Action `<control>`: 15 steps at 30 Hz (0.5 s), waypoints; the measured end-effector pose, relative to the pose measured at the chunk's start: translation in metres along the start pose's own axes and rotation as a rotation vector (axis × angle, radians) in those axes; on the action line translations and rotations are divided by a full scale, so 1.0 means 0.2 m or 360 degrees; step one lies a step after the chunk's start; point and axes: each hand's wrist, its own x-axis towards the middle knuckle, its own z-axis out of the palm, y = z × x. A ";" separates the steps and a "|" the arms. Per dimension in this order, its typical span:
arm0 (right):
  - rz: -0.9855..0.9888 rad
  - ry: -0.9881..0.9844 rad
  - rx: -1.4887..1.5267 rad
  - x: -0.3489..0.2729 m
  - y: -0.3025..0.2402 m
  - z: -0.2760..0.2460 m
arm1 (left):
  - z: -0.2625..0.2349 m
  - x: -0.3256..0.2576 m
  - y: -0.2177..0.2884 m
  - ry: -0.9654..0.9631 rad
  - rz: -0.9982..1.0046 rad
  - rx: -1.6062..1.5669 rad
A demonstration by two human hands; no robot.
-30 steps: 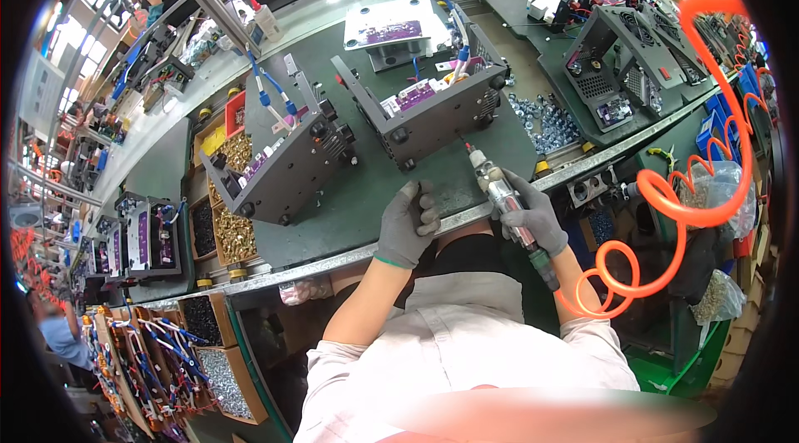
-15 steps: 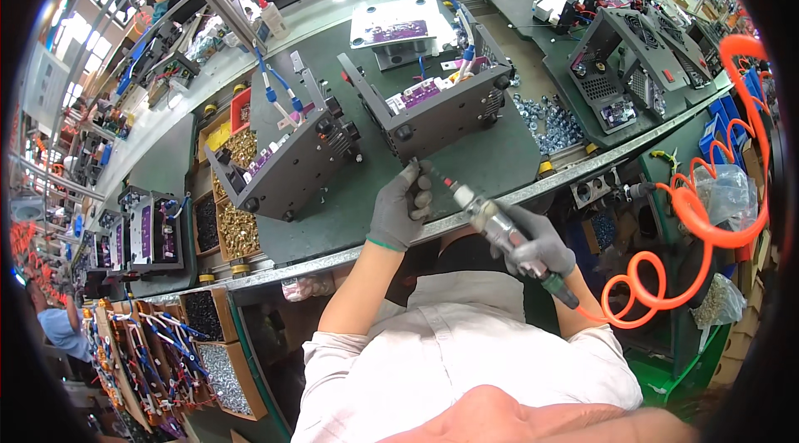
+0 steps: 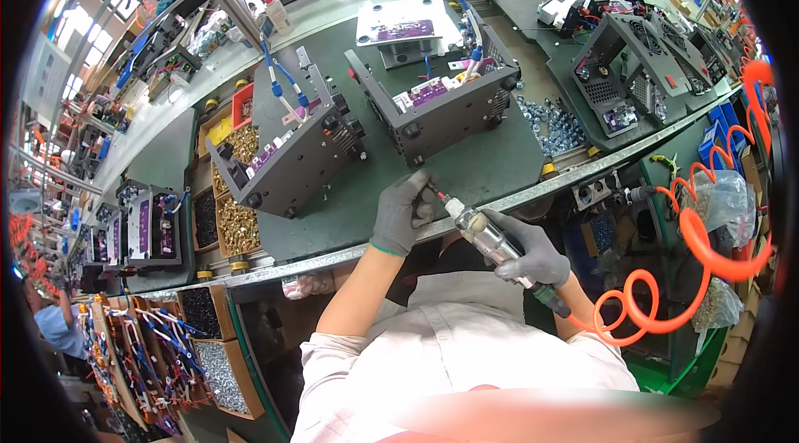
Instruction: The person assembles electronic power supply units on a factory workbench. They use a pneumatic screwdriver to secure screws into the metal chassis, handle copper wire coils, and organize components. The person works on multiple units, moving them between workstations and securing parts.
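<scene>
My right hand (image 3: 537, 250) is wrapped round a silver pneumatic screwdriver (image 3: 491, 242), tilted up and to the left, with an orange coiled air hose (image 3: 612, 335) at its rear. Right by the bit's tip, my left hand (image 3: 398, 214) is closed, its fingertips pinched. Whatever may be between them is too small to make out. Both hands wear grey gloves. Just beyond them on the green mat stands a dark grey metal housing (image 3: 454, 128) with a purple circuit board (image 3: 429, 92). A second dark housing (image 3: 312, 162) leans at an angle to its left.
Trays of brass-coloured fasteners (image 3: 239, 225) lie left of the mat, and silver fasteners (image 3: 553, 127) to its right. A metal rail (image 3: 499, 208) runs along the front edge. More housings (image 3: 628, 60) stand at the right. Wire bundles (image 3: 141, 360) hang at lower left.
The screwdriver's tip has drawn back toward me, closer to my left fingers. My left fingertips have curled in more tightly around the tip area. The housings stay in place on the mat.
</scene>
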 end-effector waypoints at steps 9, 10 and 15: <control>-0.0026 0.0276 0.0243 0.13 0.06 0.04 | -0.02 -0.04 -0.05 0.0343 0.0107 -0.0793; -0.0027 0.0265 0.0256 0.14 0.06 0.04 | -0.07 -0.06 -0.04 0.0318 0.0124 -0.0868; -0.0020 0.0228 0.0334 0.18 0.09 0.03 | -0.27 -0.10 -0.04 -0.0217 0.0076 -0.1212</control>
